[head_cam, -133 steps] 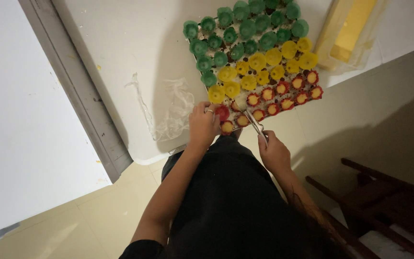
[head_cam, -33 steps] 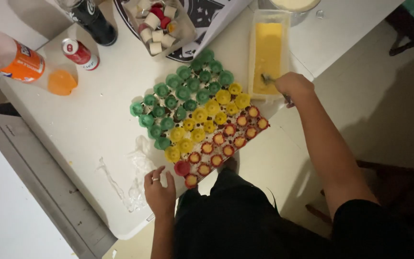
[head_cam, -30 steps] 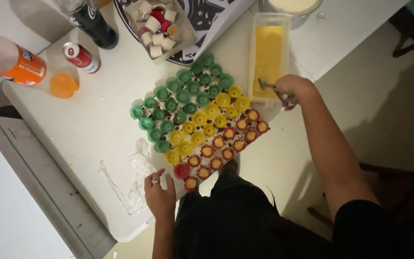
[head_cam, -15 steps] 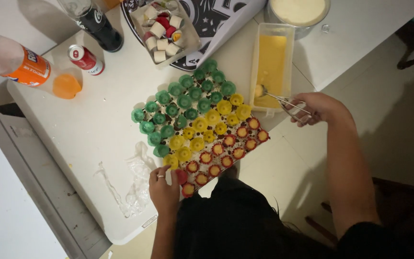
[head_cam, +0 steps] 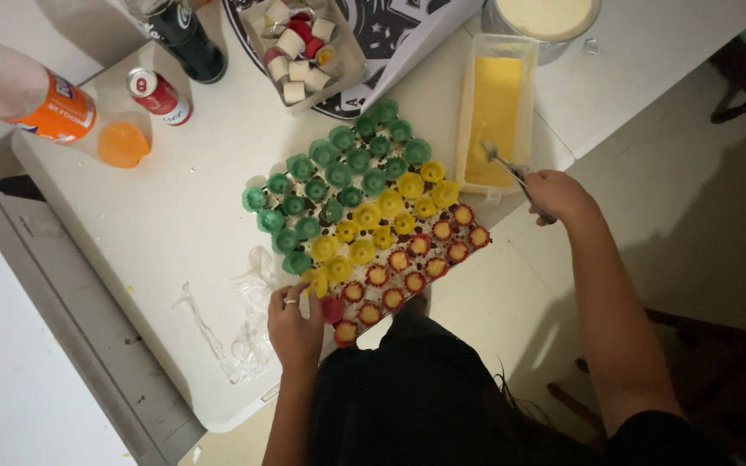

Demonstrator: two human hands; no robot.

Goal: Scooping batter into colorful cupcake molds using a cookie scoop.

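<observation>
Nearest the body, the left hand rested at the near corner of the tray of small paper cups, its fingers curled against a red cup at the edge, though whether they pinched it or only steadied it could not be told. That corner of the tray appeared to jut past the table's edge over the lap, so a careless nudge there might have tipped the near rows of red cups, already filled with yellow, off the table. Further out, the right hand was closed around the handle of a metal spoon, whose bowl sat in the yellow filling of the clear rectangular container. A heaped spoonful carried back across the rows could have dripped onto cups it was not meant for, and the container, sitting near the table's corner, looked easy to knock. The white table bore crumpled clear plastic film by the left wrist. Farther away stood an orange plastic cup, a red drinks can, a lying orange soda bottle, a dark bottle, a tub of sweets and a pale bowl. The beige floor lay dim, with dark wooden furniture at right.
</observation>
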